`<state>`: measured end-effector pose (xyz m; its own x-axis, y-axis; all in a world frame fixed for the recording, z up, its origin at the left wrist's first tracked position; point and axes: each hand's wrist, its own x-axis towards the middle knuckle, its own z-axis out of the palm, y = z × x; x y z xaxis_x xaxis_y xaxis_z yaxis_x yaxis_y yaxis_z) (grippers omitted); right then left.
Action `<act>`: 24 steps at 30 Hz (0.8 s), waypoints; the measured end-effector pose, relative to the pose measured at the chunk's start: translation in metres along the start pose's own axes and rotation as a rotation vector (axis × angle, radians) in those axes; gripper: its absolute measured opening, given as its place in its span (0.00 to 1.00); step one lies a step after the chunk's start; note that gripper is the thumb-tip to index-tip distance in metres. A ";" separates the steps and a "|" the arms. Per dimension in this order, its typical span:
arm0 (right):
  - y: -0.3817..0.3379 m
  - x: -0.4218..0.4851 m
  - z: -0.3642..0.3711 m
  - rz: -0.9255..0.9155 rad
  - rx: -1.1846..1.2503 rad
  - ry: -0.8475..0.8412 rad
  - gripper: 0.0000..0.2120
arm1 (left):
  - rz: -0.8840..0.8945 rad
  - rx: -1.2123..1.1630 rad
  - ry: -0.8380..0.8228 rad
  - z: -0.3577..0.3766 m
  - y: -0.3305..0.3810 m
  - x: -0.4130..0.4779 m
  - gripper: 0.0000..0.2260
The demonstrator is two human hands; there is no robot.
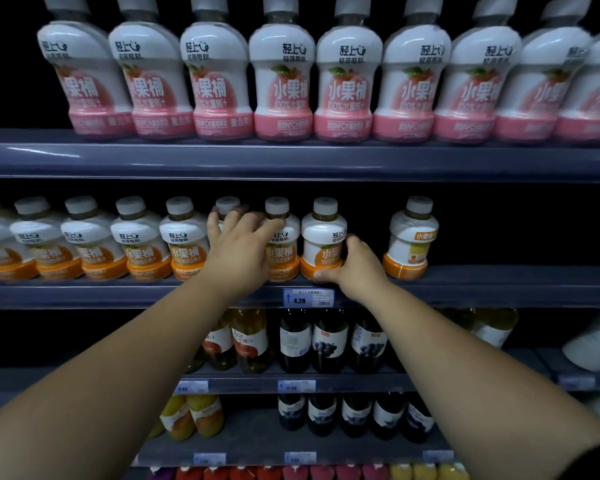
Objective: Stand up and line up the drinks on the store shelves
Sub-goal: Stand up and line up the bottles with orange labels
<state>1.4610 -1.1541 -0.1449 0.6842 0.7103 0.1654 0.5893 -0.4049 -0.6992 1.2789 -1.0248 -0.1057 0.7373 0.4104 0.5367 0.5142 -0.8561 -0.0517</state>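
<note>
Where the middle shelf (118, 296) carries white drink bottles with orange bands, the right hand (355, 268) grasps the end bottle (323, 237) low down, with the thumb across the front of its orange base and the fingers curled round its right side. That bottle stands upright at the shelf's front edge. Just to its left stands the neighbour bottle (281, 259), and left of that the left hand (241, 247) lies over a third bottle (227, 205), of which little but the grey cap shows. The thumb is on that bottle's left, the fingers curve over its shoulder, and the fingertips reach the neighbour's neck. Further left the row of bottles (90, 244) runs on, upright and close-packed. To the right, past a gap, a lone bottle (411, 240) stands apart with its label turned sideways. A blue price tag (308, 297) reading 4.20 sits on the shelf lip between the wrists. The shelf above holds pink bottles (281, 81) in a tight line. The shelves below hold dark bottles (329, 341) and yellow bottles (191, 415).
</note>
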 end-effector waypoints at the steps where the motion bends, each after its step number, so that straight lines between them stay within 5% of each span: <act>1: 0.000 0.000 -0.002 -0.002 0.023 -0.014 0.37 | 0.005 -0.015 0.026 0.001 0.000 0.000 0.27; 6: 0.019 -0.008 -0.019 -0.058 0.194 -0.045 0.36 | 0.077 -0.091 0.161 0.002 0.020 0.014 0.25; 13: 0.076 -0.026 -0.072 -0.035 0.336 0.353 0.15 | 0.117 -0.186 0.148 0.008 0.091 0.044 0.27; 16: 0.089 -0.020 -0.091 0.047 0.283 0.445 0.23 | -0.007 -0.031 0.091 0.011 0.109 0.050 0.32; 20: 0.090 -0.003 -0.101 0.145 0.315 0.271 0.32 | -0.117 0.072 -0.037 0.013 0.105 0.054 0.27; 24: 0.087 0.008 -0.094 0.125 0.376 0.122 0.51 | -0.082 0.097 -0.131 0.010 0.096 0.059 0.22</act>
<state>1.5583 -1.2373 -0.1393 0.7998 0.5863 0.1284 0.3156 -0.2289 -0.9208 1.3759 -1.0793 -0.0878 0.7384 0.5205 0.4288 0.6103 -0.7862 -0.0967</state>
